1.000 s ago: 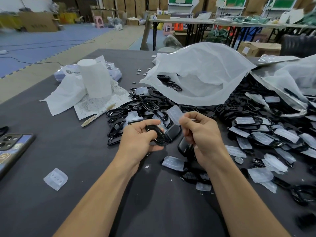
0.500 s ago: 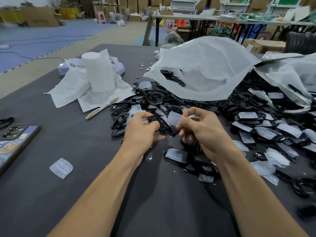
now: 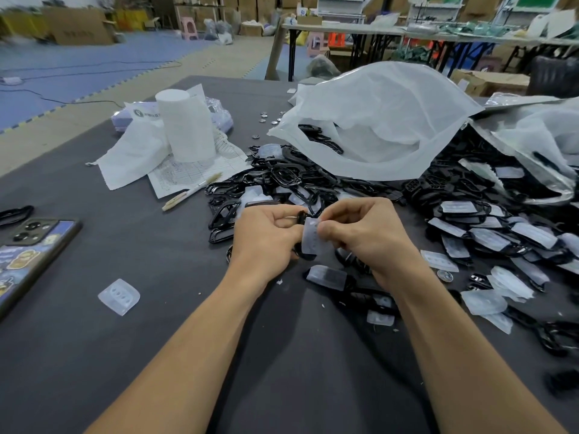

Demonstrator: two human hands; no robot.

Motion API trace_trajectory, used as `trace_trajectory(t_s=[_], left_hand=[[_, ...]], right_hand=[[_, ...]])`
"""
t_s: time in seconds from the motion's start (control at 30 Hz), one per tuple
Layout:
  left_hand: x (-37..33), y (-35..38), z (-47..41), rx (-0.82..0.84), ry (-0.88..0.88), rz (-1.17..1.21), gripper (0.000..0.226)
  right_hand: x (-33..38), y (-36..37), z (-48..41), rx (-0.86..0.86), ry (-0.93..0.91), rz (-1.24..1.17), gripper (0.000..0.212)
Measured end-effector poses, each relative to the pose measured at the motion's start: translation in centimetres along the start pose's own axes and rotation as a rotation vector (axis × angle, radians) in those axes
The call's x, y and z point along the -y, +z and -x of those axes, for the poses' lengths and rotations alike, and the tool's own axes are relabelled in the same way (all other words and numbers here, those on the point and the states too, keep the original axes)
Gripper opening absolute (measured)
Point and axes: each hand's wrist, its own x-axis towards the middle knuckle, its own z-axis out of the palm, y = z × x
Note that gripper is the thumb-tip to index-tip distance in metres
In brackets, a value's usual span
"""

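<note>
Moved: pad (image 3: 310, 241) onto frame (image 3: 301, 218) | L hand (image 3: 266, 239) grips frame | R hand (image 3: 369, 236) pinches pad

Forearms (image 3: 200, 339) bare; left hand (image 3: 263, 239), right hand (image 3: 366, 236) seemingly bare.

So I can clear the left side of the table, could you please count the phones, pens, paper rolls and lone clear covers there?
Phone: 1
Pen: 1
Paper roll: 1
Lone clear cover: 1
Total: 4
</note>
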Motion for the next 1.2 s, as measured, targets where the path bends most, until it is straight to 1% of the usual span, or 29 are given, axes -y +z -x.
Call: trace_trajectory(t_s=[0.13,0.3,0.5,0.73,0.87,1.0,1.13,1.2], left_hand=[[-0.3,0.3,0.2,0.027,-0.014,0.061,0.027],[-0.5,0.5,0.6,0.082,-0.019,0.220,0.028],[-0.4,0.2,0.6,0.136,-0.035,0.265,0.029],[-0.6,0.3,0.4,0.147,-0.078,0.305,0.026],[-0.7,0.1,0.5,0.162,-0.098,0.346,0.019],[-0.7,-0.3,0.3,0.132,-0.091,0.379,0.022],[-0.7,-0.3,0.2,0.130,-0.068,0.371,0.024],[-0.7,-0.2,0.1,0.126,-0.056,0.369,0.024]], right_hand=[[-0.2,0.2,0.1,-0.113,-0.007,0.131,0.014],[-0.4,0.6,0.1,-0.270,-0.055,0.240,0.011],[-0.3,1.3,0.4,-0.320,-0.083,0.292,0.012],[-0.2,1.8,0.4,-0.403,-0.075,0.306,0.015],[-0.2,1.9,0.5,-0.377,-0.083,0.301,0.012],[-0.2,1.6,0.3,-0.302,-0.128,0.197,0.014],[-0.3,1.3,0.1,-0.252,-0.076,0.039,0.012],[-0.4,1.1,0.1,-0.238,-0.065,-0.004,0.010]])
